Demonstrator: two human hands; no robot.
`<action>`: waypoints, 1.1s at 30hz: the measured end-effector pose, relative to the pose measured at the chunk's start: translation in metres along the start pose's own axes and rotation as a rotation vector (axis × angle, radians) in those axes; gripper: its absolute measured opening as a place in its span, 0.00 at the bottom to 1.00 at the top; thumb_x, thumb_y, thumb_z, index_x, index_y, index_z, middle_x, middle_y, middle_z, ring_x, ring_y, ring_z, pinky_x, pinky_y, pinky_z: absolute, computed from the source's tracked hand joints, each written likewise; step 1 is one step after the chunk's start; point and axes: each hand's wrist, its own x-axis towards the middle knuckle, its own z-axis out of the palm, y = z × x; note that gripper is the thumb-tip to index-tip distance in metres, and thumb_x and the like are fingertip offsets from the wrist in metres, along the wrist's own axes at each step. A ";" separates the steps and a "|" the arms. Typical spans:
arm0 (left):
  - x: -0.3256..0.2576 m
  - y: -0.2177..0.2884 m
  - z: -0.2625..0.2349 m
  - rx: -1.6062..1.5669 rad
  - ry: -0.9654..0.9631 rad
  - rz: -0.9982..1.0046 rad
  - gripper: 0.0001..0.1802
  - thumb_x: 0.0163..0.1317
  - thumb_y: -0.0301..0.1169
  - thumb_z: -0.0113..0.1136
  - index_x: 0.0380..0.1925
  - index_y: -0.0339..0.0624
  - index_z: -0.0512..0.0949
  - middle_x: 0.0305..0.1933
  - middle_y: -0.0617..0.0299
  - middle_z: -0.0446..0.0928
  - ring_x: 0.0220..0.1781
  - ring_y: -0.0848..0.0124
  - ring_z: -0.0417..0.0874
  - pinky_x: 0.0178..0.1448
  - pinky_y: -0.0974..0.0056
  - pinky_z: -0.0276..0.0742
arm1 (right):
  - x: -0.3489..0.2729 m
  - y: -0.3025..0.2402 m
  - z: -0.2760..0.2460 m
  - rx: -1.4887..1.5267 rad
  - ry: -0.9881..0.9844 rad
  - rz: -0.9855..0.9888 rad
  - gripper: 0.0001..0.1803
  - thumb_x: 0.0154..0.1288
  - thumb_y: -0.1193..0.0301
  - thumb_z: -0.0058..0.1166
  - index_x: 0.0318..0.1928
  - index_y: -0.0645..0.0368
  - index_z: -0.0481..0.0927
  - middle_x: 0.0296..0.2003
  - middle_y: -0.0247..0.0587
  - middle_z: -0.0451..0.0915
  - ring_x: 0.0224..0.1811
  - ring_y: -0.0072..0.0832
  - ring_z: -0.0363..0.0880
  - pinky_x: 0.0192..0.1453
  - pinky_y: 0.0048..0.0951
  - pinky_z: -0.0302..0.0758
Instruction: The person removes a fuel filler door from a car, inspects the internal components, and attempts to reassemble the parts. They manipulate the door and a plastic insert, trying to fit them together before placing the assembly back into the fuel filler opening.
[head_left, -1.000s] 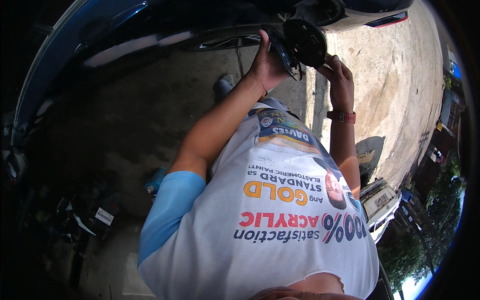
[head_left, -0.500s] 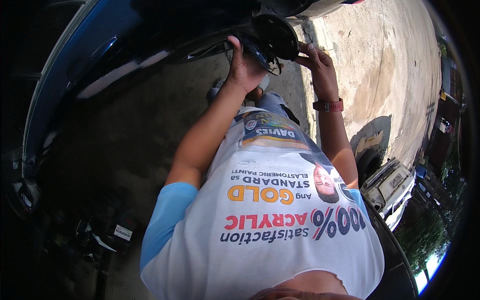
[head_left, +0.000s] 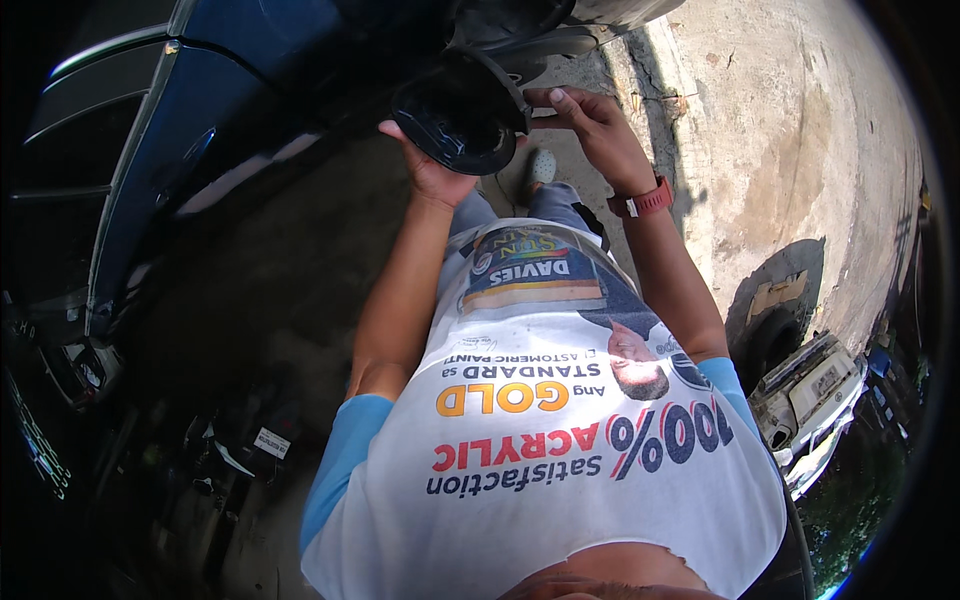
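Note:
My left hand grips a round black part, shaped like a shallow dish, from below. My right hand rests its fingertips on the part's right rim; a red watch circles that wrist. Both forearms reach up from my white printed shirt with blue sleeves. The part is held close beside a dark blue car.
The car body fills the upper left in deep shadow. Sunlit concrete ground spreads to the upper right. A tyre and a white box-shaped unit lie at the right. Dark tools and clutter sit at the lower left.
The view has swung, so hands and round part now sit further left and lower in the picture. Both hands stay on the part.

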 end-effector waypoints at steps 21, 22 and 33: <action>-0.005 -0.008 -0.015 -0.131 -0.307 -0.001 0.68 0.44 0.78 0.64 0.78 0.48 0.58 0.78 0.45 0.64 0.74 0.40 0.70 0.64 0.16 0.68 | 0.028 -0.014 -0.030 -0.104 -0.269 0.035 0.23 0.81 0.58 0.52 0.56 0.68 0.84 0.51 0.48 0.87 0.53 0.36 0.88 0.60 0.32 0.79; -0.005 -0.008 -0.016 -0.124 -0.316 -0.002 0.68 0.44 0.78 0.64 0.78 0.49 0.58 0.78 0.46 0.64 0.74 0.40 0.70 0.65 0.16 0.68 | 0.029 -0.016 -0.029 -0.131 -0.260 0.051 0.23 0.81 0.58 0.52 0.56 0.68 0.84 0.51 0.48 0.88 0.53 0.36 0.88 0.60 0.32 0.79; -0.003 -0.012 -0.024 -0.223 -0.396 -0.010 0.64 0.50 0.80 0.54 0.78 0.47 0.58 0.76 0.47 0.67 0.72 0.45 0.74 0.68 0.21 0.69 | 0.024 -0.033 -0.018 -0.268 -0.125 0.151 0.24 0.81 0.56 0.50 0.55 0.65 0.85 0.50 0.47 0.88 0.54 0.38 0.88 0.67 0.39 0.75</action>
